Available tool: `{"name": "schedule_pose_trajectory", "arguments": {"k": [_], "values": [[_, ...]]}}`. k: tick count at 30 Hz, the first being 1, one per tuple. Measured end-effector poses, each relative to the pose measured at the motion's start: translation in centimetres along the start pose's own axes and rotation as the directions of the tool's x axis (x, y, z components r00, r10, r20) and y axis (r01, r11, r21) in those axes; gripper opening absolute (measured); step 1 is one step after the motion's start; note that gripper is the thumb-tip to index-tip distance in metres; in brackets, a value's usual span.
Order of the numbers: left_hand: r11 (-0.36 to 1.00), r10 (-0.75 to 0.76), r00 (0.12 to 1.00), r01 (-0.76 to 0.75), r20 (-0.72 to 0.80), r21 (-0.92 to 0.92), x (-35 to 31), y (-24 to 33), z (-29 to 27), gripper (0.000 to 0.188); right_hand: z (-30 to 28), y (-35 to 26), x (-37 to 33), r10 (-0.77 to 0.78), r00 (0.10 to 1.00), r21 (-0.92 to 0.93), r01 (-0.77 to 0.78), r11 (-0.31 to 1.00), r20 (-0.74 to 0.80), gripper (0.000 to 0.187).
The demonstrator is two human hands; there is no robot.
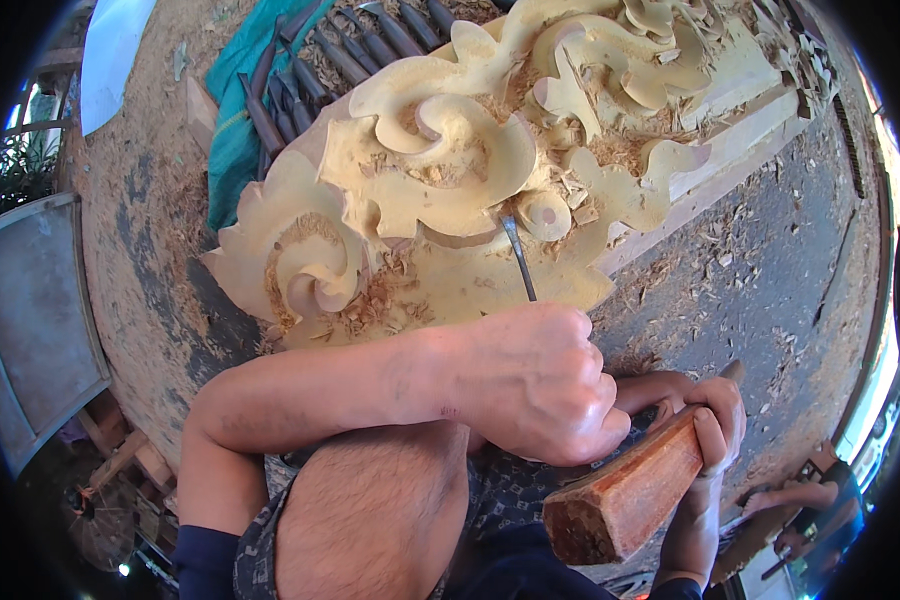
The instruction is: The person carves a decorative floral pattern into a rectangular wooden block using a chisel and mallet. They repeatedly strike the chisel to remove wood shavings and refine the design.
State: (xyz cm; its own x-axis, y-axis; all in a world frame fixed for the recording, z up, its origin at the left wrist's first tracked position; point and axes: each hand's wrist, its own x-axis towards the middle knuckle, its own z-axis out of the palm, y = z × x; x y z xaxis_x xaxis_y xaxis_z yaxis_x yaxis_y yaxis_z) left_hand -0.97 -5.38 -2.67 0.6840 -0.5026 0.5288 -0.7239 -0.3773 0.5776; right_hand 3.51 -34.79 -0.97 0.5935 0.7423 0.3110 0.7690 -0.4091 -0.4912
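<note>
My left hand [540,385] is closed in a fist around a chisel [518,258], whose handle is hidden inside it. The thin metal blade slants up and away, its tip at the edge of a raised scroll beside a small round curl. A pale yellow wood carving [450,280] with leafy scrolls lies in front of me, cut chips in its hollows. Lower right, my right hand [722,425] grips a reddish-brown wooden mallet [635,485]. Its blunt, worn end faces me, just below and to the right of my left fist.
Several dark-handled carving tools [345,55] lie at the far left, by a teal cloth [232,130]. Wood shavings [730,235] litter the grey ground. My bare knee [370,515] is beneath my left forearm. Another person [820,515] is at the lower right edge.
</note>
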Motion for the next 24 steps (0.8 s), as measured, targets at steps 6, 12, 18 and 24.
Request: {"name": "schedule_pose_trajectory", "arguments": {"k": [6,12,18,24], "values": [[0.999,0.02,1.0,-0.019,0.014,-0.048,0.3,-0.4,-0.8,0.03,-0.3,-0.1,0.0,-0.019,1.0,0.011,0.019,1.0,0.009,0.053],[0.994,0.053,0.997,-0.048,0.047,-0.101,0.2,-0.6,-1.3,0.031,0.2,-0.1,0.6,-0.078,0.997,-0.047,0.077,0.996,-0.027,0.045],[0.992,0.112,0.991,-0.107,0.073,-0.068,-0.1,-1.0,-1.9,0.032,0.7,-0.1,0.4,-0.07,0.991,0.089,0.081,0.993,-0.114,0.048],[0.989,0.122,0.992,-0.12,0.02,-0.084,0.0,-1.7,-1.6,0.031,1.8,0.1,0.6,-0.115,0.973,0.051,0.127,0.991,-0.198,0.053]]}}
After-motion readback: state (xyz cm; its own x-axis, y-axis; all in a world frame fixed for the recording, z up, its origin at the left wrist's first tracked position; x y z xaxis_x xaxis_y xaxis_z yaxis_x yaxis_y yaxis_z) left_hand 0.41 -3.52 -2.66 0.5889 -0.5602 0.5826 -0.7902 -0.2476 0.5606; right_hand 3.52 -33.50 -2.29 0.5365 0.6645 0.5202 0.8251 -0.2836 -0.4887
